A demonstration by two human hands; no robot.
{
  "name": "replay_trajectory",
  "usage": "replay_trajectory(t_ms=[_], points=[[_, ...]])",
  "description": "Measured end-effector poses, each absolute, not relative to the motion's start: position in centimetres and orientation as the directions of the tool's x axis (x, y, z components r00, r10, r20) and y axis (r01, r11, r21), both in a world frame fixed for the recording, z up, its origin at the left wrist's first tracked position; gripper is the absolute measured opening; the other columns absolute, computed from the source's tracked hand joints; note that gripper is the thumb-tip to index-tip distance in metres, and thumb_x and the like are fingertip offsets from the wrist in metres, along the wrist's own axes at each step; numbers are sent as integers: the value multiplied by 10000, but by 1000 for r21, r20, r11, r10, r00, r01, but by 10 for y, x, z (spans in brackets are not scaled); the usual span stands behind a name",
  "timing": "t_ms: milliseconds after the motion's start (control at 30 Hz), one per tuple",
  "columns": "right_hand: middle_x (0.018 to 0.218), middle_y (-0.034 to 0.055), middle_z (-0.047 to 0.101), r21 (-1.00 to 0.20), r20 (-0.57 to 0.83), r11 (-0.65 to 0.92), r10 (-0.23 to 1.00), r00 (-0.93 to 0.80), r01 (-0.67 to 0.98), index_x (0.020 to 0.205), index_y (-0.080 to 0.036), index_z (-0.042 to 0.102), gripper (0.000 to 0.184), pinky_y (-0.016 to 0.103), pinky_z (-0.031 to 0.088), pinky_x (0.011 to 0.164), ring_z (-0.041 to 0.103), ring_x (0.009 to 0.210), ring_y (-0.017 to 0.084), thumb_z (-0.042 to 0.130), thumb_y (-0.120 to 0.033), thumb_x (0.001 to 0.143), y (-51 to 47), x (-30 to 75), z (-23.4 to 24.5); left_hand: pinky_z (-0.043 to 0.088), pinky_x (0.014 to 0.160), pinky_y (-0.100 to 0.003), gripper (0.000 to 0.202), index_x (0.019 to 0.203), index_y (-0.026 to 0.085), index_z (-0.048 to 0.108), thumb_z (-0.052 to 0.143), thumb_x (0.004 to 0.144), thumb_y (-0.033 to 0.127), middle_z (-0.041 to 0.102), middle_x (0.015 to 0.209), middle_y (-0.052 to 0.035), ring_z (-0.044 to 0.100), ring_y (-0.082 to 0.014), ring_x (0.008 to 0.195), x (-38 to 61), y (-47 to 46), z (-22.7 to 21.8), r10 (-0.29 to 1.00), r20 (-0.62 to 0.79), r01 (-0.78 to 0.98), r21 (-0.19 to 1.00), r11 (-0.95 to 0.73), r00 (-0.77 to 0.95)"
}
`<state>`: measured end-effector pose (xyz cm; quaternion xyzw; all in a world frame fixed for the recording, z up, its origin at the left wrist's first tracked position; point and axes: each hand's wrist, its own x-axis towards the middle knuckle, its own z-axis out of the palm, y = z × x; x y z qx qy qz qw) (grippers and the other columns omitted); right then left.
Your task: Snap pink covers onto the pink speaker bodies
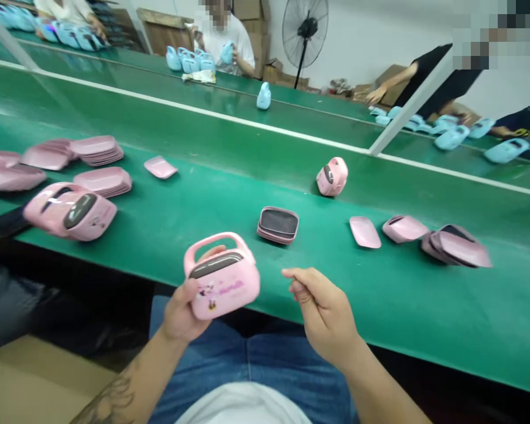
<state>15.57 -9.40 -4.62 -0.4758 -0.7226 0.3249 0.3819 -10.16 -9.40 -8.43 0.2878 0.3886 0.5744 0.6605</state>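
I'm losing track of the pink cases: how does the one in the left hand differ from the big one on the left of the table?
The held case is gripped by the left hand; the left-side case rests on the green table.
The held case's printed front faces the camera; the left-side case's is angled right.
Both are pink with a dark glossy panel.

Panel stack on bench — near case front-left, far case behind right

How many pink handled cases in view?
3: a held case in the left grip, a second case at the left of the green bench, a third case farther back, right of centre. Others may be hidden.
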Motion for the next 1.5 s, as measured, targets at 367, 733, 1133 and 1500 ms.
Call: replay_trajectory(t_ms=[367,733,1133,1500], points=[[720,40,613,-218,491,575,763,-420,789,906,-213,692,604,354,300,580,534,648,209,389,-705,1081,-102,127,-13,599,1067,-623,903,1524,225,531,731,792,713,697,1453,-186,718,-439,1255,-90,-114,-87,995,-62,-526,846,91,72],[689,35,556,-121,479,580,745,-464,806,789,-219,634,632,364,229,581,453,647,205,423,-756,1046,-109,124,-3,584,1110,-639,874,1468,305,567,751,760,783,666,1513,-130,593,-477,1438,-96,-130,-78,999,37,-260,965,-39,-10],[704,27,527,-44,455,601,723,-520,798,785,-223,606,644,366,222,599,425,667,214,338,-733,1074,-111,123,4,659,997,-537,660,1345,259,690,839,799,598,777,1309,-136,740,-417,1228,-102,-131,-80,988,157,-401,905,-142,3],[715,28,513,-40,451,613,715,-534,789,797,-222,591,620,367,201,609,397,676,219,336,-707,1087,-112,121,4,683,914,-529,621,1338,240,700,831,814,546,799,1212,-124,776,-418,1104,-102,-132,-86,972,234,-400,888,-228,-33]])
